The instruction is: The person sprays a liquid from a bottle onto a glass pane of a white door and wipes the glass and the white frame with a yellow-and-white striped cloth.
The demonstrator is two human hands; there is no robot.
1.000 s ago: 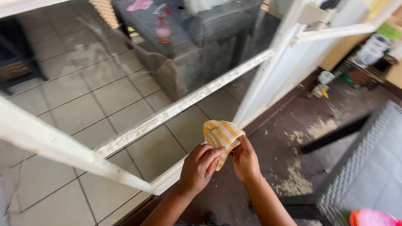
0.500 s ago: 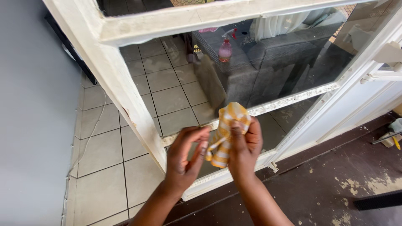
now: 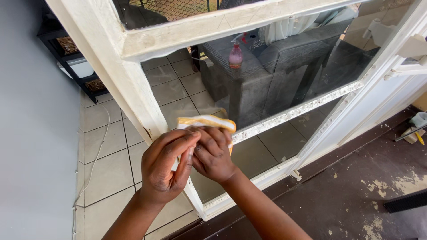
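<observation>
A yellow-and-white striped cloth (image 3: 207,121) is bunched up in front of a glass pane of a white-framed door (image 3: 133,93). My right hand (image 3: 213,153) grips the cloth from below, fingers curled over it. Pressed against the right hand, my left hand (image 3: 164,166) also touches the cloth's lower left edge. Both hands hover close to the door's vertical white bar, near the pane's lower left corner. Most of the cloth is hidden behind my fingers.
Through the glass I see a pink spray bottle (image 3: 235,55) standing on a grey woven sofa (image 3: 267,75), a tiled floor (image 3: 106,133) and a dark shelf (image 3: 73,60). A grey wall (image 3: 31,133) is at left. The dark floor (image 3: 356,195) at right has pale dust patches.
The cloth went from hanging loosely between my hands to being folded small under my right fingers. Both hands shifted left toward the vertical frame bar, and the view moved slightly.
</observation>
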